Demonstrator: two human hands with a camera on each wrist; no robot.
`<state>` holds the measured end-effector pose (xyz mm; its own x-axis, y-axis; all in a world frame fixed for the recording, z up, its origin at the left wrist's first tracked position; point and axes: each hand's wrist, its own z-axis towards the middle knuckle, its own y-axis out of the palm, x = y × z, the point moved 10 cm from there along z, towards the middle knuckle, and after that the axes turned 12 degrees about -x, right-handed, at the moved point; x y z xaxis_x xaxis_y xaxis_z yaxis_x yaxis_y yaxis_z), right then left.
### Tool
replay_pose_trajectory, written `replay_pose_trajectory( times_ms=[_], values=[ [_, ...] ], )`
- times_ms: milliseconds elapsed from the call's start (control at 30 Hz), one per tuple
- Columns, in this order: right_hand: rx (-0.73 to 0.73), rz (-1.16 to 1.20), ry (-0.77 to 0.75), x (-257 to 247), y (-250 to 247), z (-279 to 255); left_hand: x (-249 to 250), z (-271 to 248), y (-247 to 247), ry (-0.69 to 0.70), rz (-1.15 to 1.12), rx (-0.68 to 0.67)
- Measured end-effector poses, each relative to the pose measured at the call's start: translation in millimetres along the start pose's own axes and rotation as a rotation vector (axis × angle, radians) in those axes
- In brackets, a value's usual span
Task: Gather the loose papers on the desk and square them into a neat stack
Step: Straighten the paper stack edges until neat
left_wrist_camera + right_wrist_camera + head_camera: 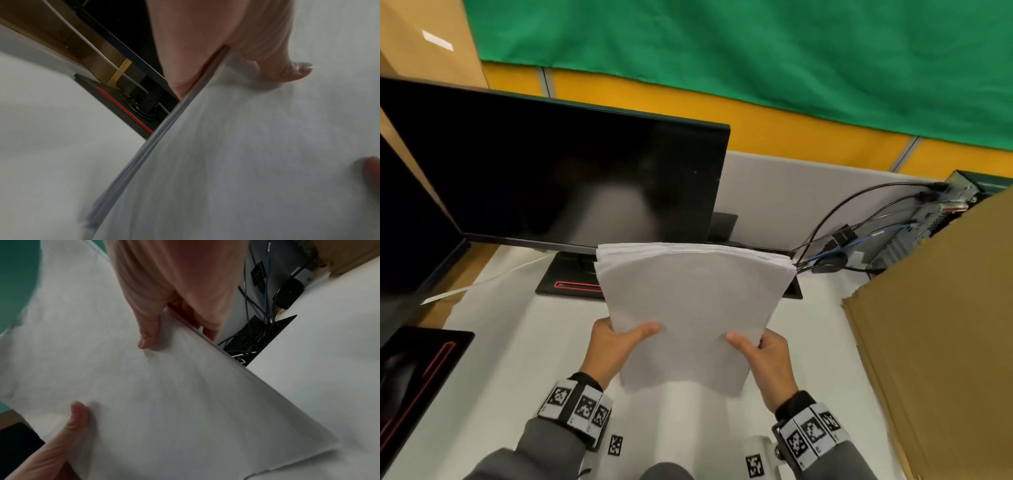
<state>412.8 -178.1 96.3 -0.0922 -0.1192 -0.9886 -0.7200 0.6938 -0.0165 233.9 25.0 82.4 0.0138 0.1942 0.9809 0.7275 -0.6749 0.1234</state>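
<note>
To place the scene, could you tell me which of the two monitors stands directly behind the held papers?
The larger monitor, facing the person behind the papers; the other sits at the far left edge.

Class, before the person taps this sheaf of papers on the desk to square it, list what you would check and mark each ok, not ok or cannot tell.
1. Left hand grips the papers at the left edge, thumb on top: ok.
2. Right hand grips the right edge, thumb on top: ok.
3. Papers lifted off the desk: ok.
4. Sheet edges flush: not ok; the far edge and the left side show staggered sheets.
5. Bare desk under the papers for tapping: ok.
6. All loose sheets gathered: cannot tell; the papers hide part of the desk.
</note>
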Motion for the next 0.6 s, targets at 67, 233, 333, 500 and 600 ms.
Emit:
replay_pose_trajectory(
  times_ms=[67,233,333,500,600],
  values=[
    [0.007,0.013,-0.013,-5,-4,-2,7,-2,1,0.027,0.004,0.005],
    [0.067,0.107,-0.242,-64,-3,-18,72,-31,9,0.286,0.007,0.119],
    [0.120,0.179,-0.390,-105,0,-28,110,-46,21,0.418,-0.123,0.140],
    [0.231,0.184,-0.480,-132,0,-38,132,-46,25,0.390,-0.219,0.250],
    [0.294,0.211,-0.398,-123,-5,-36,130,-41,21,0.372,-0.231,0.306]
  ],
)
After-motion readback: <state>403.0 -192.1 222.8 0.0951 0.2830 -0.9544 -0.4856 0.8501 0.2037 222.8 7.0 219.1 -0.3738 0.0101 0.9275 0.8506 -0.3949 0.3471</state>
